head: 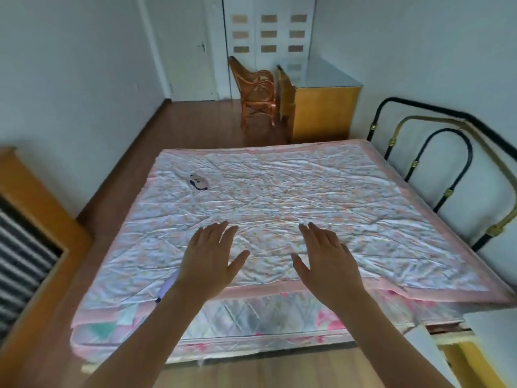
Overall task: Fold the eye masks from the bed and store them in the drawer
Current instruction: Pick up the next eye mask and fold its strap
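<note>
A wide bed [363,197] with a pale flowered quilt fills the middle of the view. One eye mask [198,181], pale with dark trim, lies on the quilt near the far left edge. A second, lilac eye mask [166,288] lies by the near left edge, partly hidden under my left wrist. My left hand [211,254] and my right hand [328,259] hover palm down over the near part of the quilt, fingers spread, holding nothing. No drawer can be made out for certain.
A black and gold metal headboard [436,152] lines the bed's right side. A wicker chair [258,92] and a yellow wooden desk [324,107] stand at the far wall. A wooden cabinet [36,219] is at the left, and white furniture [492,323] sits near right.
</note>
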